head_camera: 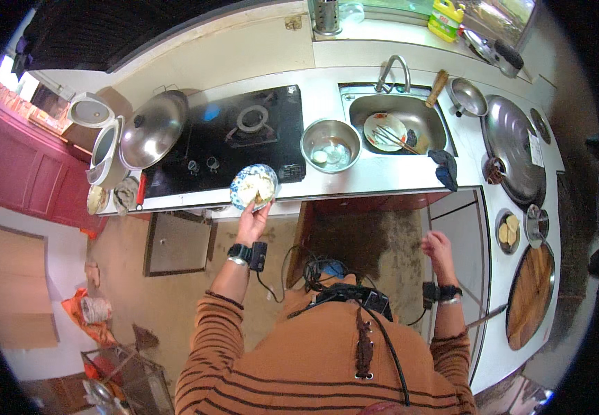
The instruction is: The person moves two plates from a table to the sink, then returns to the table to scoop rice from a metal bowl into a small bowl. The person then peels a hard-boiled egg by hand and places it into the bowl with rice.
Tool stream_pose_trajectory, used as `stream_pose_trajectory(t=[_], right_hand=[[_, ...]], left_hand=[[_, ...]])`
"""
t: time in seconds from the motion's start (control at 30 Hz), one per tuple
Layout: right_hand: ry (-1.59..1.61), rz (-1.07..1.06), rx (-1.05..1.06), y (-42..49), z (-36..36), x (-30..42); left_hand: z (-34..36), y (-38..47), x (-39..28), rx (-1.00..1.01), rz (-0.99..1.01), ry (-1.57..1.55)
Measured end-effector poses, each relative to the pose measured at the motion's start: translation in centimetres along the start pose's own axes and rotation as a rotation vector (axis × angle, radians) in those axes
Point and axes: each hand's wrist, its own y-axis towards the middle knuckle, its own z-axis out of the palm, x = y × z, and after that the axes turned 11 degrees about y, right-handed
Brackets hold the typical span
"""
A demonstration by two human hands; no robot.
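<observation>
My left hand (254, 225) grips the near rim of a blue-and-white patterned dish (234, 193). White food (255, 187) fills the dish, with a small brownish part at its near side; I cannot tell what it is. The dish is in front of the counter's front edge, beside the black gas hob (200, 145). To its right a steel bowl (331, 124) on the counter contains clear liquid and a pale round piece (320, 156). My right hand (437, 249) hangs apart from the counter on my right side, its fingers curled and nothing visible in them.
The sink (429, 122) holds a floral bowl (380, 124) and chopsticks (395, 139). A dark cloth (443, 170) drapes over the counter's front edge. On the right are a large lid (512, 140), a dish of pale pieces (509, 231) and a round wooden board (530, 295).
</observation>
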Motion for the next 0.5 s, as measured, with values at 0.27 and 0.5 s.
stream_pose_trajectory(t=[0.27, 0.5], right_hand=[[-0.425, -0.296, 0.571, 9.7, 15.9, 7.1], [-0.974, -0.631, 0.659, 17.4, 29.8, 7.5]], left_hand=[[2.2, 7.4, 0.3, 0.034, 0.097, -0.090], [4.9, 10.0, -0.3, 0.030, 0.099, 0.005]])
